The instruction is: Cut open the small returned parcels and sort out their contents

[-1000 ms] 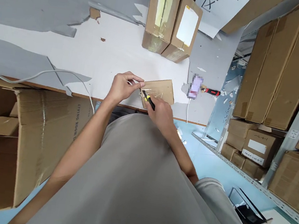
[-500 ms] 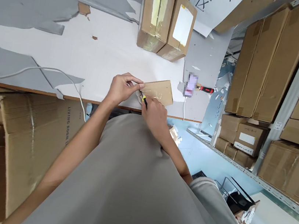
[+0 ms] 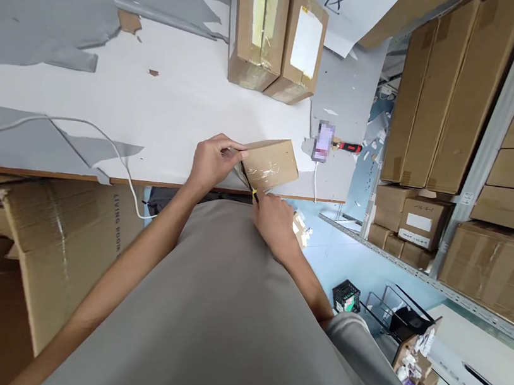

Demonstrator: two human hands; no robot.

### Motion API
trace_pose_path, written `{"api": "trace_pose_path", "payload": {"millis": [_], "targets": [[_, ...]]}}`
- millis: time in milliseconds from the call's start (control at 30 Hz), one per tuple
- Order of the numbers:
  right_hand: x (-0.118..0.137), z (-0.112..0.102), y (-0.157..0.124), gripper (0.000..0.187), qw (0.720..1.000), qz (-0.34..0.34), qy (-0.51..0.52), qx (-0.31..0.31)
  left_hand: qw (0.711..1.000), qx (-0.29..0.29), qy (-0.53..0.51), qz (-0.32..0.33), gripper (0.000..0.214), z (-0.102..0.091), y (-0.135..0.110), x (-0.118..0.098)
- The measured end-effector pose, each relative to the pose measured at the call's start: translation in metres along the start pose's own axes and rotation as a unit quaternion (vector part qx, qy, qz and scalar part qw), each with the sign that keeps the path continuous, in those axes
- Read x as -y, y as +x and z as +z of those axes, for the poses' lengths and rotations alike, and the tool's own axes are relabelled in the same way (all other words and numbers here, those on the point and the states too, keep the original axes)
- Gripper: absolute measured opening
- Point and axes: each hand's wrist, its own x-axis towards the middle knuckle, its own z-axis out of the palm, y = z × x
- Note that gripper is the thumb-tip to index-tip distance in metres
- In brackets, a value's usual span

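A small brown cardboard box [image 3: 273,166] with shiny clear tape sits tilted near the front edge of the worktable. My left hand [image 3: 216,160] pinches its left corner between thumb and fingers. In my right hand [image 3: 276,221], fingers wrapped round, is a slim utility knife [image 3: 253,191] with yellow and black parts. Its dark front end lies against the box's left side, just below my left fingertips. Most of the knife's handle is hidden in my palm.
Two taped cartons [image 3: 259,40] stand at the back of the table [image 3: 163,109]. To the right lie a phone [image 3: 323,141] with a white cable and a red-black handled tool [image 3: 350,147]. Shelves of boxes [image 3: 431,109] rise on the right; a large open carton [image 3: 73,237] stands lower left.
My right hand has drawn the knife down and slightly right along the box's left side. The box has tipped, showing more of its top side. The view has shifted a little.
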Motion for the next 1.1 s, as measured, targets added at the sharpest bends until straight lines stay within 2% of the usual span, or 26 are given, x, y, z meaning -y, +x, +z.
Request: {"api": "trace_pose_path", "payload": {"millis": [67, 133, 200, 267, 333, 400, 567, 733, 1100], "targets": [[-0.014, -0.003, 0.0, 0.036, 0.998, -0.015, 0.047, -0.035, 1.0, -0.007, 0.007, -0.002, 0.021, -0.001, -0.002, 0.0], [-0.037, -0.005, 0.008, 0.039, 0.987, -0.004, 0.104, -0.123, 1.0, -0.016, 0.015, -0.01, 0.024, -0.001, -0.005, 0.0], [-0.063, -0.004, 0.025, 0.044, 0.963, 0.043, 0.149, -0.218, 0.999, -0.033, 0.018, -0.023, 0.03, 0.002, -0.01, 0.002], [-0.086, 0.003, 0.045, 0.044, 0.947, 0.095, 0.179, -0.249, 0.998, -0.051, 0.014, -0.039, 0.039, 0.007, -0.016, 0.004], [-0.101, 0.014, 0.062, 0.04, 0.945, 0.114, 0.207, -0.227, 0.996, -0.061, 0.007, -0.059, 0.049, 0.013, -0.022, 0.005], [-0.104, 0.025, 0.071, 0.037, 0.945, 0.11, 0.229, -0.206, 0.995, -0.066, -0.002, -0.073, 0.056, 0.017, -0.025, 0.006], [-0.079, 0.036, 0.071, 0.032, 0.951, 0.073, 0.244, -0.176, 0.991, -0.107, 0.054, -0.061, 0.057, 0.009, -0.026, 0.003], [-0.061, 0.029, 0.069, 0.029, 0.96, 0.009, 0.245, -0.134, 0.977, -0.155, 0.132, -0.07, 0.068, -0.004, -0.026, 0.002], [-0.064, 0.002, 0.066, 0.039, 0.974, -0.012, 0.192, -0.12, 0.977, -0.141, 0.148, -0.058, 0.064, 0.001, -0.027, 0.003]]}}
